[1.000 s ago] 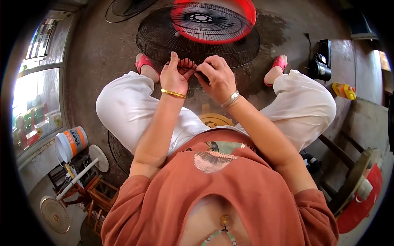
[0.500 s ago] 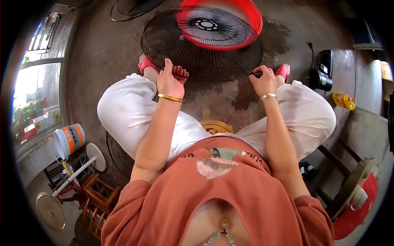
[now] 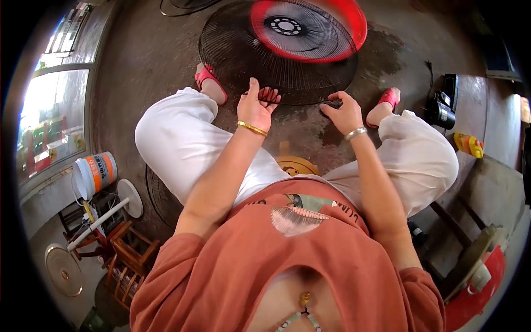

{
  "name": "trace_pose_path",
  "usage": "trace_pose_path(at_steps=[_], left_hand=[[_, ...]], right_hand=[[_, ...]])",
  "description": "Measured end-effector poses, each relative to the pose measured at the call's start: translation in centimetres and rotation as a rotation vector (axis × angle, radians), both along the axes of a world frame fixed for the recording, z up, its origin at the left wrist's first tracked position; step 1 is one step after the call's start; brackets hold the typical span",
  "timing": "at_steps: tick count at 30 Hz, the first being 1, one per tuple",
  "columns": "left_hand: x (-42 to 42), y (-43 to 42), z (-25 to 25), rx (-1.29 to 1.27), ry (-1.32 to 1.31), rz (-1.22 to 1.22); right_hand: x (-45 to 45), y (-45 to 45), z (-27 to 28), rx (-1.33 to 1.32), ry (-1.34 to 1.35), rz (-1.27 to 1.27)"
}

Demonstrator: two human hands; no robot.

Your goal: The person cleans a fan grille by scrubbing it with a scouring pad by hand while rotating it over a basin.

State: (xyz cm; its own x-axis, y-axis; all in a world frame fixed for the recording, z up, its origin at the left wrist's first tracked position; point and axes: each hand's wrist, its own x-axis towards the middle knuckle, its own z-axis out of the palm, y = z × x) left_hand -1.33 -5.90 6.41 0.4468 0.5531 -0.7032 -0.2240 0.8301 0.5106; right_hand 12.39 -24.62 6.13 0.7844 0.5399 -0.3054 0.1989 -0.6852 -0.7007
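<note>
A round black wire fan guard (image 3: 235, 58) is held tilted in front of me, its far part overlapping a red basin (image 3: 357, 27). My left hand (image 3: 255, 109) grips the near rim, thumb raised on the outside and fingers curled behind the wires. On the same rim, farther right, my right hand (image 3: 345, 115) pinches the edge between thumb and fingers. The fingertips of that hand are partly hidden by the dark wire. At the guard's centre is a ring with several holes.
Below my hands, a round yellow wooden stool (image 3: 297, 165) shows between my knees. To the right are a black device (image 3: 442, 110) with a cord and a yellow bottle (image 3: 469, 145). A white bucket (image 3: 95, 174), a white fan stand (image 3: 130, 198) and wooden stools (image 3: 133, 249) stand left.
My hands have come closer together along the near rim, the left one shifting right and the right one left. The guard has tilted or moved slightly away from me.
</note>
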Motion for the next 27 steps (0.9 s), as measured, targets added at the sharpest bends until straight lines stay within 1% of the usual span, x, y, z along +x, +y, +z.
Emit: trace_pose_path(at_steps=[4,5,8,9,10,13,16,18,19,21,22,23,26,27], left_hand=[[0.1,-0.4,0.4,0.042,0.020,0.033],[0.0,-0.2,-0.5,0.031,-0.008,0.021],[0.0,-0.8,-0.4,0.037,-0.006,0.028],[-0.1,-0.9,-0.3,0.046,-0.027,0.025],[-0.2,-1.2,-0.4,0.054,-0.048,0.022],[-0.7,-2.0,-0.3,0.048,-0.075,0.009],[-1.0,-3.2,-0.8,-0.003,-0.070,0.037],[-1.3,-4.6,-1.5,-0.038,-0.012,0.111],[-1.5,-5.3,-1.5,-0.074,0.022,0.101],[-1.5,-5.8,-0.8,-0.062,0.037,0.076],[-1.7,-6.4,-0.4,-0.062,0.048,0.061],[-1.6,-6.3,-1.7,-0.055,0.025,0.128],[-1.4,-5.7,-1.4,-0.044,0.080,0.118],[-1.4,-5.8,-1.3,-0.040,0.090,0.132]], right_hand=[[-0.3,0.3,1.8,0.038,-0.099,0.090],[-0.7,0.8,2.5,0.070,-0.135,0.104],[-2.6,3.0,5.1,0.401,-0.265,0.123],[-3.1,4.0,5.7,0.516,-0.354,0.159],[-3.5,4.8,6.0,0.569,-0.385,0.193],[-4.4,6.9,5.2,0.566,-0.397,0.252],[-4.1,7.9,2.5,0.419,-0.515,0.279],[-3.1,8.9,0.9,0.364,-0.538,0.234],[-1.9,9.7,0.0,0.339,-0.551,0.201],[0.5,11.3,-1.5,0.296,-0.543,0.176],[1.1,11.8,-1.7,0.273,-0.519,0.184],[1.6,12.3,-1.8,0.237,-0.486,0.197],[1.2,12.5,-1.2,0.223,-0.489,0.167],[0.3,11.4,-0.5,0.272,-0.532,0.212]])
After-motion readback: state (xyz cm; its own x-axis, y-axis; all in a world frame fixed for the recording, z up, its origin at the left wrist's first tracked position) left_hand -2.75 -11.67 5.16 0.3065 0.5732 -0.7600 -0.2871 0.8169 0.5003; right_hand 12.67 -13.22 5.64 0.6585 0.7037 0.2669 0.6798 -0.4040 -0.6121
